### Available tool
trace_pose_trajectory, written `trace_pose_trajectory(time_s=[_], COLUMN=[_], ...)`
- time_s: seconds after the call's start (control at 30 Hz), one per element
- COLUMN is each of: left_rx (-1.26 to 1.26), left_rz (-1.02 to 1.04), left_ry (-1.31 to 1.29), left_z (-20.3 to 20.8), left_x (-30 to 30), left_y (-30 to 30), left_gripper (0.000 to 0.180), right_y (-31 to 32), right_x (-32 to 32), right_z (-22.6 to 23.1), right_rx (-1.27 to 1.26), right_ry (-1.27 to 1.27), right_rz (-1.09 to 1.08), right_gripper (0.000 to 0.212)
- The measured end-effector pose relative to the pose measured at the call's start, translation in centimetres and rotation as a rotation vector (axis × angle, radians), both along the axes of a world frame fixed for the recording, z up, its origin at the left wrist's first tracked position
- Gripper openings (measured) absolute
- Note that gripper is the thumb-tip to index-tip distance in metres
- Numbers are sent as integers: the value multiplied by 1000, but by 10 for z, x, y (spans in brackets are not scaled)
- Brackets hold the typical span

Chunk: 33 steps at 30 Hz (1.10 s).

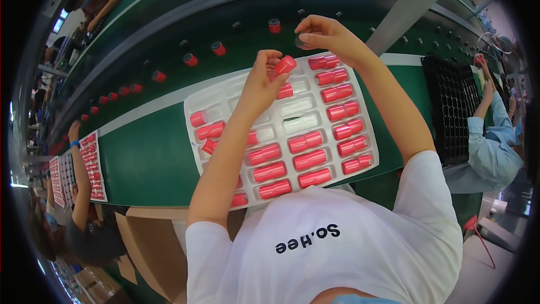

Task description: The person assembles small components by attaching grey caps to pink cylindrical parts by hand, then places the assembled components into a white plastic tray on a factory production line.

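Over the far edge of a white moulded tray (194, 100), my left hand (261, 81) grips a short pinkish-red cylinder (286, 65) with its fingers and thumb. My right hand (328, 35), a little farther right, pinches a dark round cap-like piece (301, 41). The two pieces are apart. Many tray pockets hold red bottle-like containers (309, 159) lying on their sides, some shorter pieces among them. Several pockets, such as an unfilled pocket (300, 124), have nothing red in them. My left forearm covers part of the tray's left side.
Beyond the tray, a dark green conveyor belt (169, 45) carries red pieces with dark tops (218, 48) and small dark pieces (237, 25). Black trays (447, 107) stand at the right beside a person in light blue (495, 146). A grey post (419, 5) rises at the upper right.
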<state>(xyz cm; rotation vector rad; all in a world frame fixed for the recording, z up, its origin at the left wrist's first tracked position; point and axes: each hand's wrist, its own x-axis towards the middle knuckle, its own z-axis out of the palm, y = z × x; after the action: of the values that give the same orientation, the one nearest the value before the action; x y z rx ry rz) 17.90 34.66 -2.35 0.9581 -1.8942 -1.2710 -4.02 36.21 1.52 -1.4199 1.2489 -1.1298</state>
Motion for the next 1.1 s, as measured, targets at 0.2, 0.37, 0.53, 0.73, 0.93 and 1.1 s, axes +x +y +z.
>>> trace_pose_trajectory(time_s=[0.2,0.37,0.53,0.73,0.93,1.1], left_rx=[110,175,212,215,128,-69], left_rz=[36,125,184,151,159,180], left_ry=[256,376,444,468,432,269], left_z=[23,48,51,48,37,33], left_x=[-9,-14,-10,-1,2,-2], left_y=[29,49,59,63,66,65], left_gripper=[39,40,40,37,37,37], right_y=[41,57,63,69,79,86], right_x=[34,58,60,52,57,60], right_z=[16,16,16,30,18,15], right_rx=[-300,-508,-550,-529,-570,-533], right_ry=[-153,-55,50,180,324,397], right_rz=[-155,-192,-203,-95,-104,-167], right_gripper=[19,20,13,11,16,21])
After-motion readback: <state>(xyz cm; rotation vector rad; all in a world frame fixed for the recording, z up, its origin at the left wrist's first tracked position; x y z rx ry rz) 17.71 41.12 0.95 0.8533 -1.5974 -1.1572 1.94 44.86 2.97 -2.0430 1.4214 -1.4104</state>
